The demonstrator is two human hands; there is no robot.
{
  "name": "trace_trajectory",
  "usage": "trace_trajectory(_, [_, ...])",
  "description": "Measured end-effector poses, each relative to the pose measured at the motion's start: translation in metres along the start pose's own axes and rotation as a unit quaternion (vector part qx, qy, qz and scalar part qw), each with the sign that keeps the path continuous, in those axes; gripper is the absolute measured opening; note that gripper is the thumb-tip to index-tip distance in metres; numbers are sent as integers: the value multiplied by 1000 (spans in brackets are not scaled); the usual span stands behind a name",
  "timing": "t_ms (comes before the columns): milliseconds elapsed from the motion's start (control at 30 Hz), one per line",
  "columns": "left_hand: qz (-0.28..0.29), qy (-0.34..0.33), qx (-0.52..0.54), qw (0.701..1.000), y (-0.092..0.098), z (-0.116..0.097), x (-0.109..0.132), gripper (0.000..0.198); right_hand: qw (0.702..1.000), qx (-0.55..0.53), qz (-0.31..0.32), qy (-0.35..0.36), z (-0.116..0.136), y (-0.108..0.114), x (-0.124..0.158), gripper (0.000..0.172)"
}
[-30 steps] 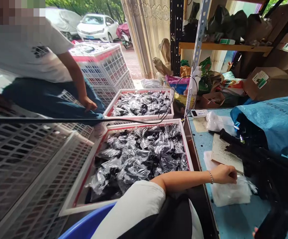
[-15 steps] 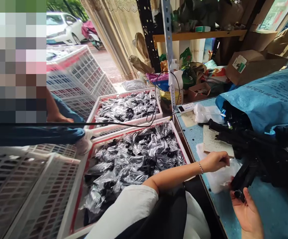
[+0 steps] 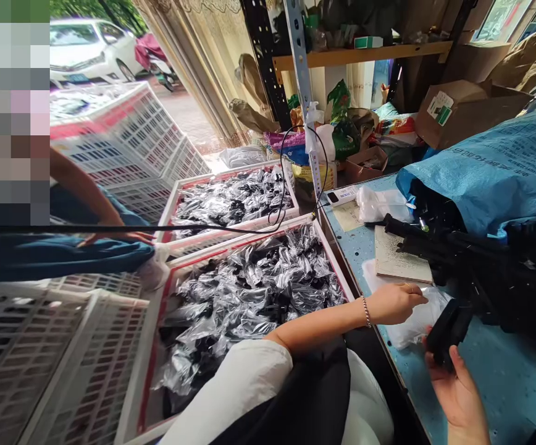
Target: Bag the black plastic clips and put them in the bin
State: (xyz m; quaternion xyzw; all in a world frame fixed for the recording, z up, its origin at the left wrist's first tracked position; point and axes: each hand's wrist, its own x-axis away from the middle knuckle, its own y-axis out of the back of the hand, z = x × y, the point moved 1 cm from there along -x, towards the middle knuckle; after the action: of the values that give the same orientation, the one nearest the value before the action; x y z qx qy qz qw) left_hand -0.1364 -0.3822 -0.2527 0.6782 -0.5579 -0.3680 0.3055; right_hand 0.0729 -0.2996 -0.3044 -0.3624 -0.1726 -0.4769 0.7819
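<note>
My left hand, with a bracelet at its wrist, reaches over the blue table. Its fingers are pinched at the edge of a clear plastic bag, by a stack of such bags. My right hand grips a long black plastic part from below, thumb on its near side. The part is tilted, and its far end lies close to the bag. Beyond it a heap of similar black parts spills out of a blue woven sack.
Left of me stand white crates with bagged black parts. A thin cable crosses above them. Another person's hand rests on a leg at the left. A pale board and a white plastic bundle lie on the table.
My left hand has moved slightly down, its fingers now at the bag's edge. My right hand has turned the black part a little. The other person's hand has shifted, and the view has moved slightly.
</note>
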Motion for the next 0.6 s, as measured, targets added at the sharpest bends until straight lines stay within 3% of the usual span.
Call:
trace_trajectory(267, [-39,19,-9,999,-2,6,-4,28,1000,10,4,14,-6,1,-7,57])
trace_trajectory(433, [-98,-16,37,994,21,13,-10,39,1000,28,-5,7,-10,-5,-4,49])
trace_trajectory(500, [-122,-36,45,991,28,17,-9,41,999,30,-2,34,-8,-5,2,41])
trace_trajectory(600, [-86,-43,18,995,28,26,-6,44,995,39,-6,87,-1,5,18,37])
